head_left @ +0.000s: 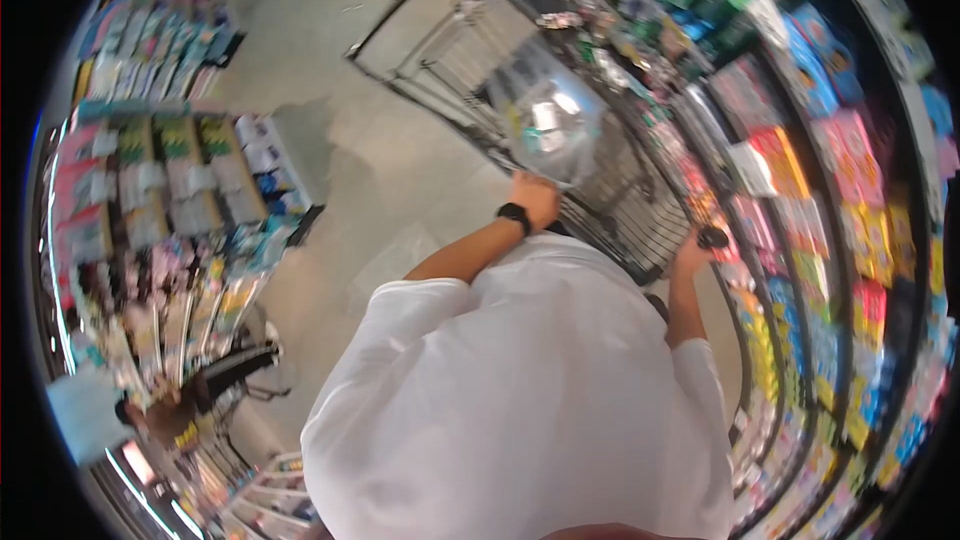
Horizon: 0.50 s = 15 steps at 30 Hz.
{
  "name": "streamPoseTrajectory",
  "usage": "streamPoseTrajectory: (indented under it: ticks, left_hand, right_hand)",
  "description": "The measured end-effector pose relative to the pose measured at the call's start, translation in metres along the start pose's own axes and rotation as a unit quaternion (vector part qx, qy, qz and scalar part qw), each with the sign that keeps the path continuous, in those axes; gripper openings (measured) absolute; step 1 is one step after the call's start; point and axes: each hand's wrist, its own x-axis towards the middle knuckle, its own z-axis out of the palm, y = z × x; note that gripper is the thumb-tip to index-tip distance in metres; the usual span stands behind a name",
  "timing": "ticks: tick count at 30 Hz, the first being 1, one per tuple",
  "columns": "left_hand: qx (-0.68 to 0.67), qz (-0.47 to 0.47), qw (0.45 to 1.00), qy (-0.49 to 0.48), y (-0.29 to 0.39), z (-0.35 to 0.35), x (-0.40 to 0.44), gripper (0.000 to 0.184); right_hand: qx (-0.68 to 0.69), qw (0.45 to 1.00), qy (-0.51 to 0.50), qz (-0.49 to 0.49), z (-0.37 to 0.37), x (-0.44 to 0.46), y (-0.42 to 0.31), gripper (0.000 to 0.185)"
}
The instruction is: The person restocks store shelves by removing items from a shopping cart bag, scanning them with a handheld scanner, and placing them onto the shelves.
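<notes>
A wire shopping cart [440,55] stands in front of my body, tilted across the view. Inside it lies a clear plastic bag [555,130] with shiny contents that I cannot make out. My left hand [537,198], with a black band on the wrist, is closed at the near end of the cart, close to the bag. At the cart's other near corner is my right hand [692,252], its fingers closed around a dark round end of the handle. Blur hides the finger details.
Shelves packed with colourful packages [850,155] curve along the right, close to the cart. Display racks [160,175] stand on the left. A person [190,400] in dark clothes is at the lower left beside a cart. Pale floor [370,140] runs between.
</notes>
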Motion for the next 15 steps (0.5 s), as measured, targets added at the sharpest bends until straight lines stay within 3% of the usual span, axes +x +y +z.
streamPoseTrajectory:
  ticks: [1, 2, 5, 6, 7, 8, 10, 12, 15]
  left_hand:
    - [-0.091, 0.031, 0.992, -0.082, -0.001, -0.009, 0.009, 0.024]
    - [-0.252, 0.045, 0.964, -0.068, 0.006, 0.009, 0.016, 0.026]
    - [-0.456, 0.23, 0.86, -0.011, 0.071, -0.107, 0.003, 0.034]
    - [-0.558, 0.327, 0.76, 0.058, 0.088, -0.159, -0.015, 0.034]
    - [-0.59, 0.412, 0.692, 0.059, 0.112, -0.182, -0.02, 0.031]
    - [-0.668, 0.461, 0.584, -0.033, 0.123, -0.239, -0.043, 0.031]
    - [-0.677, 0.565, 0.456, 0.126, 0.151, -0.296, -0.071, 0.034]
    - [-0.633, 0.618, 0.452, 0.112, 0.157, -0.335, -0.089, 0.043]
    - [-0.634, 0.612, 0.459, 0.11, 0.179, -0.33, -0.09, 0.044]
  right_hand:
    - [0.013, 1.0, -0.016, -0.024, 0.008, 0.024, 0.048, 0.075]
    - [-0.057, 0.996, 0.052, 0.033, 0.015, 0.024, 0.052, 0.069]
    - [-0.136, 0.987, 0.01, 0.082, 0.007, 0.012, 0.026, 0.056]
    - [-0.124, 0.988, -0.058, 0.07, 0.0, 0.015, 0.026, 0.059]
    - [-0.124, 0.987, -0.07, 0.072, 0.003, 0.014, 0.026, 0.059]
    - [-0.149, 0.985, -0.045, 0.078, 0.005, 0.012, 0.023, 0.061]
    - [-0.2, 0.976, 0.008, 0.088, 0.008, 0.01, 0.02, 0.065]
    - [-0.224, 0.97, 0.028, 0.091, 0.008, 0.017, 0.031, 0.066]
    - [-0.223, 0.974, 0.021, 0.04, 0.01, 0.027, 0.051, 0.074]
